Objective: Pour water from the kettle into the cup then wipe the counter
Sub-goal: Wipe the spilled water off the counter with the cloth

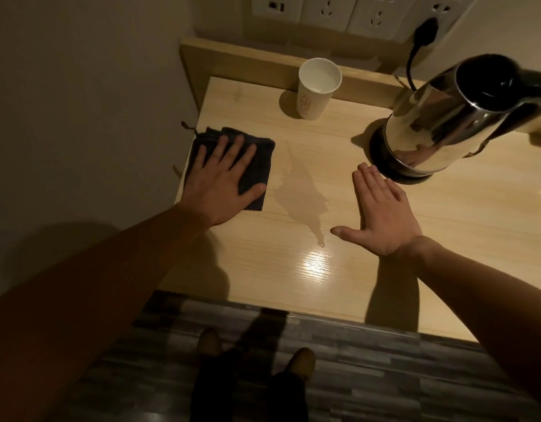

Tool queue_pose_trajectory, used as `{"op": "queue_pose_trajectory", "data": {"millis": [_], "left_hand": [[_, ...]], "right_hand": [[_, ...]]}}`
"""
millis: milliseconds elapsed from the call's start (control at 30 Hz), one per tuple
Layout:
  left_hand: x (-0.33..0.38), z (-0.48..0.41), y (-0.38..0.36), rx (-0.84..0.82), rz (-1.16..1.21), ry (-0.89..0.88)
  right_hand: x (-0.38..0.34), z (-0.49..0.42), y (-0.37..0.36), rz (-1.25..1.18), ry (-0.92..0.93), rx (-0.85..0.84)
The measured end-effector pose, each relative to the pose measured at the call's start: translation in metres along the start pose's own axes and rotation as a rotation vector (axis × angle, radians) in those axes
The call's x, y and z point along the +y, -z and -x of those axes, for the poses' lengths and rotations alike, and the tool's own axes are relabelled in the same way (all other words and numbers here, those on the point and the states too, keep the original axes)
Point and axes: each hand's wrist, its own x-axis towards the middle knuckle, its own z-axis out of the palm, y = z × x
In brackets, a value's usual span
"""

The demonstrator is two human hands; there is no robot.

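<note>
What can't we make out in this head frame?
- kettle: handle side cut off by the right edge of the head view.
- cup: printed logo too small and dim to read.
- cloth: middle hidden under the flat left hand.
- right hand: palm contact with counter unclear.

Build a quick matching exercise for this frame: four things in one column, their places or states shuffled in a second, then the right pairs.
Things:
1. cup
2. kettle
3. cloth
4. spilled water

Places or states:
A. under the flat left hand
B. on its base, plugged in
C. between the two hands
D. by the back ledge

Pairs: 1-D, 2-B, 3-A, 4-C
</note>
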Motion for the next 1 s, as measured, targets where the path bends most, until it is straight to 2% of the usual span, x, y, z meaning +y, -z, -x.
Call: {"op": "queue_pose_trajectory", "data": {"millis": [500, 733, 867, 1000], "left_hand": [[0.033, 0.103, -0.008, -0.013, 0.051, 0.074], [0.052, 0.153, -0.012, 0.188, 0.043, 0.052], [0.065, 0.175, -0.009, 0.118, 0.077, 0.092], [0.087, 0.196, 0.002, 0.014, 0.23, 0.195]], "right_hand": [[0.006, 0.0, -0.012, -0.008, 0.009, 0.071], [0.009, -0.001, -0.016, -0.005, 0.021, 0.086], [0.01, -0.002, -0.019, -0.007, 0.015, 0.086], [0.008, 0.005, -0.014, -0.029, 0.001, 0.082]]}}
